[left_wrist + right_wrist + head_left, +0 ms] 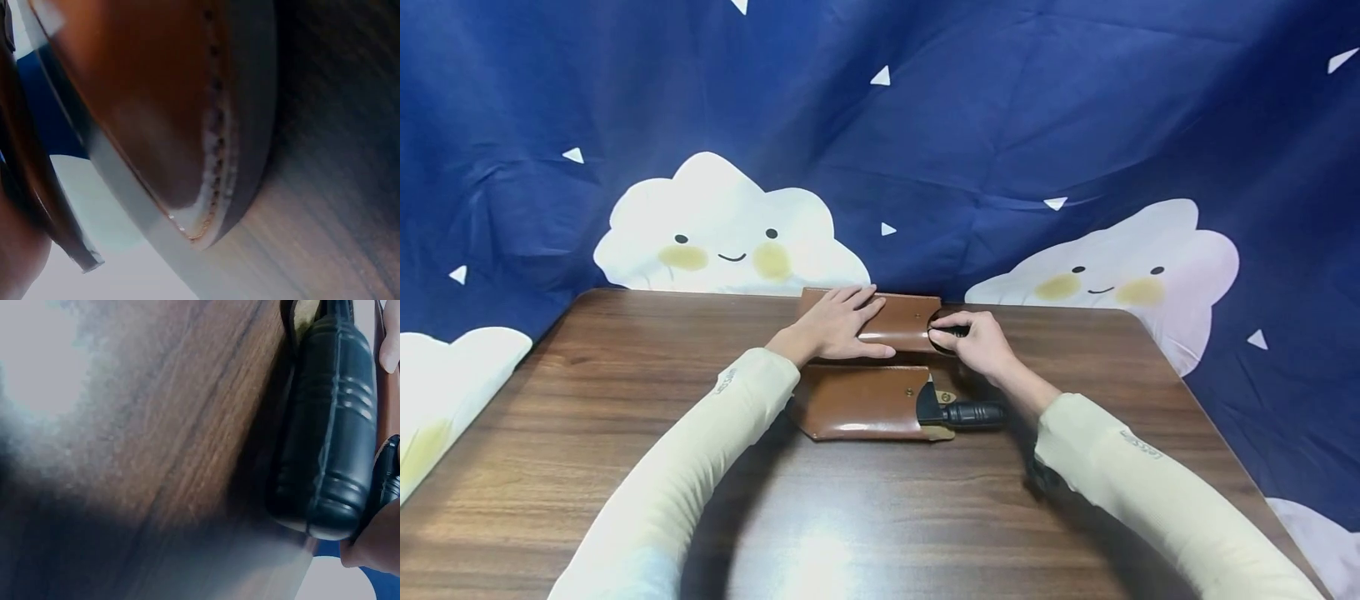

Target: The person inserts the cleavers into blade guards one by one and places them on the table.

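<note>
At the table's far edge lies a brown leather sheath (901, 321), with my left hand (842, 325) spread flat over its left part. At its right end my right hand (976, 340) pinches a black handle (953, 331); the rest of that tool is hidden in the sheath. Nearer to me is a second brown sheath (861, 404) holding a tool with a ribbed black handle (973, 414) that sticks out to the right. In the right wrist view this nearer handle (328, 425) looms large. The left wrist view has a blurred, stitched sheath corner (156, 112).
Both sheaths lie on a brown wooden table (625, 400). Behind its far edge hangs a dark blue curtain (925, 125) with white clouds and triangles. A bright reflection shows on the near tabletop.
</note>
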